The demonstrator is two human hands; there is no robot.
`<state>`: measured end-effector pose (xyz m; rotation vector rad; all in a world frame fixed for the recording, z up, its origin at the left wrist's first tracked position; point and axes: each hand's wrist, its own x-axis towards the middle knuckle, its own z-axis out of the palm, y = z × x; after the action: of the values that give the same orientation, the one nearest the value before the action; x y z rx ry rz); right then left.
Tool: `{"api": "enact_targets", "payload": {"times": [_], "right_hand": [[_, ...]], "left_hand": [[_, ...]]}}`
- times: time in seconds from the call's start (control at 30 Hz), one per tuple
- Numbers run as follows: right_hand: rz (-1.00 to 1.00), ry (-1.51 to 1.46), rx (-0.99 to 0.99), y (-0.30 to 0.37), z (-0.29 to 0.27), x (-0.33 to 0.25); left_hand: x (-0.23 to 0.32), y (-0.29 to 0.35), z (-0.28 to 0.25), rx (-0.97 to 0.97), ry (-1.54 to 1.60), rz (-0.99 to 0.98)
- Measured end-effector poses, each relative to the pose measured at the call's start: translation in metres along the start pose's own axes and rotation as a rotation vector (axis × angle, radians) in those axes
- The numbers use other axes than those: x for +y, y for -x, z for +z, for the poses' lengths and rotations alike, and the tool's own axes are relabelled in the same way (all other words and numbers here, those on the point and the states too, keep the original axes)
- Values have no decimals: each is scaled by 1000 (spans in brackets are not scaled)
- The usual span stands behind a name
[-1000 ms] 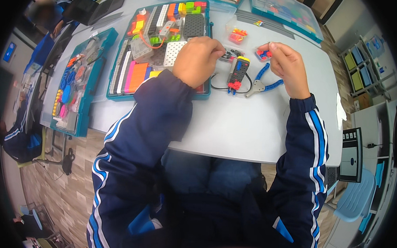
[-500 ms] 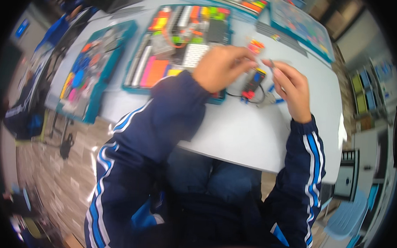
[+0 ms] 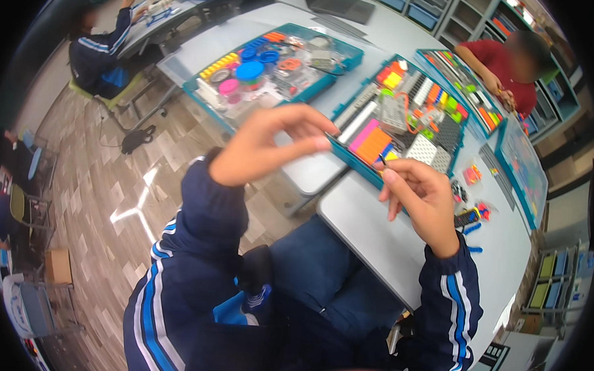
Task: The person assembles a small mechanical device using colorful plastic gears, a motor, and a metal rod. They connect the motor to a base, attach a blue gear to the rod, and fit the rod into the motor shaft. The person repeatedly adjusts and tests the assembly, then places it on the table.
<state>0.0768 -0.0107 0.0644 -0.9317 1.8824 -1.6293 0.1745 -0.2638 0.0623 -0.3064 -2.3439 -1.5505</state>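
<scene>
My left hand (image 3: 272,143) hovers near the gap between two building-brick trays, its thumb and fingers apart and nothing plainly between them. Over the front edge of the middle tray (image 3: 354,163), my right hand (image 3: 419,197) pinches a small dark piece (image 3: 381,161) too small to name. That teal-rimmed tray holds colourful bricks, beams and plates, including an orange plate (image 3: 372,144) and white perforated pieces (image 3: 421,150). To the right of my right hand lie a black-and-yellow block (image 3: 466,217) and some blue pieces (image 3: 473,249).
A second teal tray (image 3: 321,87) with blue, pink and yellow parts stands at left. A small pile of orange and pink bits (image 3: 472,174) lies right of the middle tray. A person in red (image 3: 507,69) sits beyond another tray; a laptop (image 3: 338,5) is at the back.
The view has swung left. My hands have moved apart and away from the black-and-yellow block, toward the trays; my left hand has opened, while the right keeps its pinch.
</scene>
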Motion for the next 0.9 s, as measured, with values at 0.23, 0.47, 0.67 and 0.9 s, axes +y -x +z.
{"api": "enact_targets", "payload": {"times": [0.23,0.47,0.67,0.9], "right_hand": [[-95,-155,-166,-101,66,11],[6,-236,-167,-121,88,47],[6,-216,-154,-114,76,62],[-14,-252,-120,-113,61,56]], "left_hand": [[-74,-16,-144,317,-327,-162],[-176,-75,-199,216,-919,-38],[-208,-107,-201,111,-837,-90],[-193,-112,-210,256,-771,-175]]}}
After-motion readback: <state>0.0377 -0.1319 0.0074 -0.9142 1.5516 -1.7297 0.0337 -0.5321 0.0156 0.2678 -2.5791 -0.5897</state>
